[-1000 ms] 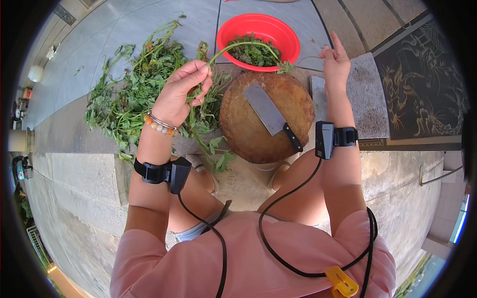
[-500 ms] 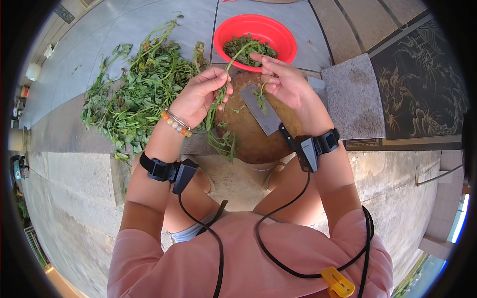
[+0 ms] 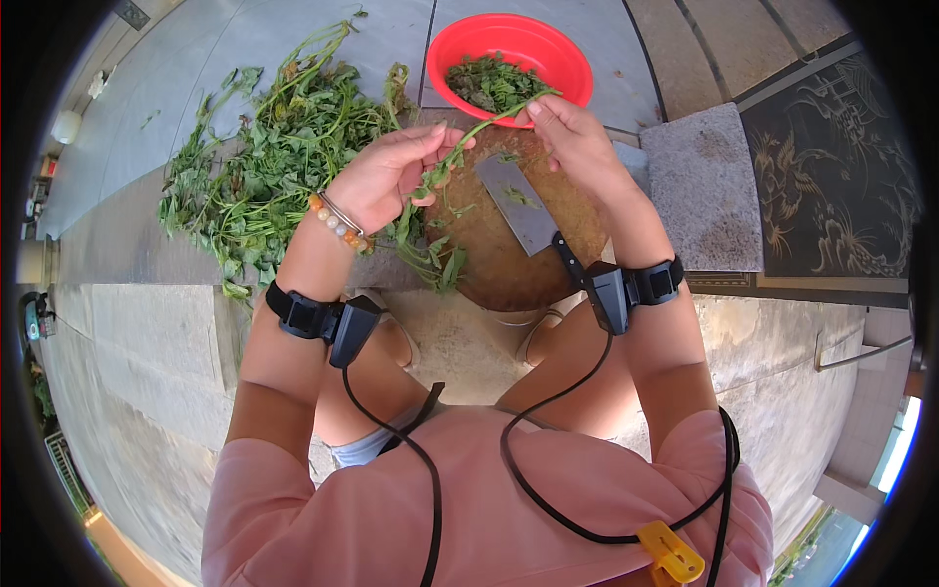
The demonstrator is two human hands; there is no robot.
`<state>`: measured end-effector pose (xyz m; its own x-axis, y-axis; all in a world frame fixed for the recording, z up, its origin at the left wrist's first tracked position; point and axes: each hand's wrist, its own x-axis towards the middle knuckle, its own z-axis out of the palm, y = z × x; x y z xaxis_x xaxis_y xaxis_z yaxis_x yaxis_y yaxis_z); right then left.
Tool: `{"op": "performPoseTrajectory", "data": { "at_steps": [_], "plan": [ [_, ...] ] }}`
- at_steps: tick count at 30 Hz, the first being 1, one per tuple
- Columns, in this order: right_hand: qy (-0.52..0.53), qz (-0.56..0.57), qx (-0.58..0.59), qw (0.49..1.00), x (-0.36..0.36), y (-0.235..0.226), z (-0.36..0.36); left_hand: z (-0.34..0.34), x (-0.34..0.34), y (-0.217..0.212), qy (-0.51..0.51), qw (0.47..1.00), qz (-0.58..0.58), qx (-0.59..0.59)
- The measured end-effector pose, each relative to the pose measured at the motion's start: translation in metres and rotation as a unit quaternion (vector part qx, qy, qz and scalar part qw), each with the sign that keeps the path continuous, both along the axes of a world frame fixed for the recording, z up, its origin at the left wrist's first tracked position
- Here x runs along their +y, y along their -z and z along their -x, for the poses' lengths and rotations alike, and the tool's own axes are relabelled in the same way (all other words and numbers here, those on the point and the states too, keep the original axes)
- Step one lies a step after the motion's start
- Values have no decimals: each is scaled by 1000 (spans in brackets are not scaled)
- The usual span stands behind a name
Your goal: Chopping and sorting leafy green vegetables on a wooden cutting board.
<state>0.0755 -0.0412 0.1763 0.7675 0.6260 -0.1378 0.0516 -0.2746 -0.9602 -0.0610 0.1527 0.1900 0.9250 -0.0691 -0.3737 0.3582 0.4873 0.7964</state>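
A long green leafy stem (image 3: pixel 494 121) stretches slantwise between my two hands, its lower leaves (image 3: pixel 430 262) hanging over the left rim of a round wooden chopping block (image 3: pixel 489 269). My left hand (image 3: pixel 396 168) is closed around the stem's middle. At its upper tip, by the near rim of a red basin (image 3: pixel 579 73), my right hand (image 3: pixel 577 145) pinches the stem between thumb and fingers. Under the hands a cleaver (image 3: pixel 533 230) lies flat on the block, black handle toward me. Small green bits (image 3: pixel 518 197) rest on its blade.
A big heap of leafy greens (image 3: pixel 284 166) spreads left of the block. Cut leaves (image 3: pixel 497 83) sit inside the red basin. To the right are a rough grey stone slab (image 3: pixel 706 186) and a dark panel with engraved golden figures (image 3: pixel 831 166).
My right hand has let go of a small sprig and taken hold of the stem's upper end. Green bits now lie on the cleaver blade. The stem has tilted over to the right.
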Motion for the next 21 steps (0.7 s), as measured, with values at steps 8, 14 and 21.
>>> {"op": "performPoseTrajectory", "data": {
  "at_steps": [8, 14, 21],
  "plan": [
    [-161, 5, -230, 960, -20, 4, -24, -2, 14, 4, 82, 994, -46, -51],
    [-41, 83, -298, 950, -45, 20, -60, 4, 20, -5, 83, 994, -10, -67],
    [1, 137, -214, 967, -57, 6, -43, 13, 37, -9, -73, 992, -39, -100]
  ]
}}
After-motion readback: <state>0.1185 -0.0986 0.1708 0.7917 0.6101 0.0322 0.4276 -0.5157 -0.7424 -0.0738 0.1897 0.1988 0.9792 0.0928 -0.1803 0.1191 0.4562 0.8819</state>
